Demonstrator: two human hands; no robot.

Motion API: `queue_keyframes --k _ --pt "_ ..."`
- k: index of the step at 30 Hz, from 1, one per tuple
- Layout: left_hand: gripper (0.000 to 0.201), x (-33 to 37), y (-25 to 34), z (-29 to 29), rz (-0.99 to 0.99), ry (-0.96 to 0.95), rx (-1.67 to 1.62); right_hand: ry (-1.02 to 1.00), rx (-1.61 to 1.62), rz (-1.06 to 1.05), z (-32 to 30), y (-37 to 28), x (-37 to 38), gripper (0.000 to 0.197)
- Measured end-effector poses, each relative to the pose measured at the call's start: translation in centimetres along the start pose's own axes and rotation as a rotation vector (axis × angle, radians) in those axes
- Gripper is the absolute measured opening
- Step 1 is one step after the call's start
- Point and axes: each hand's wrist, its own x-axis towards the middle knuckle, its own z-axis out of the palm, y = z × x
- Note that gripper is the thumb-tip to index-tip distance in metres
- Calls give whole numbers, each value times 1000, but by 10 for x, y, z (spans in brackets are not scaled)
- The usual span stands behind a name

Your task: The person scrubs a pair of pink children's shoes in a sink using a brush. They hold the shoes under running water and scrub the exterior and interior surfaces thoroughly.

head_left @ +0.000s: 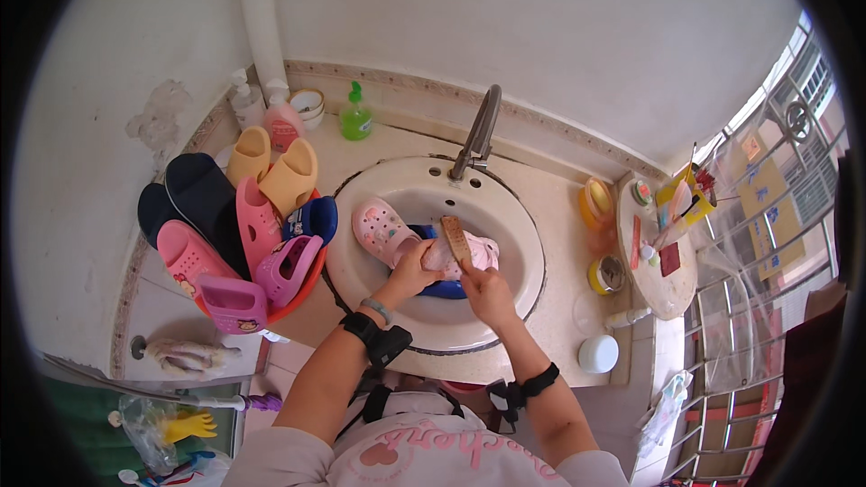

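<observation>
1. The left hand (410, 272) is curled partly closed, its fingers wrapped around the near-left part of a pale pink clog (483, 254).
2. The right hand (487, 293) is closed around the lower end of a wooden scrub brush (456, 236), whose head points away from the person; it overlaps the held clog, though whether they touch I cannot tell.
3. That clog sits between the two hands, inside the oval sink (347, 302).
4. Just beyond the left hand, slightly leftward, lies a second pink clog (381, 227) with small charms, leaning on the basin wall.
5. Something blue (446, 290) shows beneath the held clog, right of the left hand — mostly hidden.
6. Beyond both hands, a gray metal faucet (478, 135) rises behind the sink.
7. Well left of the left hand, a red-orange tub (316, 278) is heaped with slippers (257, 216) — pink, purple, navy and beige.
8. Right of the right hand, a white round jar (598, 354) stands on the counter (559, 329).
</observation>
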Motion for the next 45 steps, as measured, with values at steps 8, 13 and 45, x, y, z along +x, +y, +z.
queue_keyframes --k 8,13,45 --pt "61 1 13 -7 -36 -54 77 -47 28 6 4 -13 -16 31" --pt "62 3 20 -6 29 -73 -14 -7 149 148 5 40 4 33" --pt "53 -18 -7 -3 -88 -69 159 -46 122 69 20 -7 -36 34"
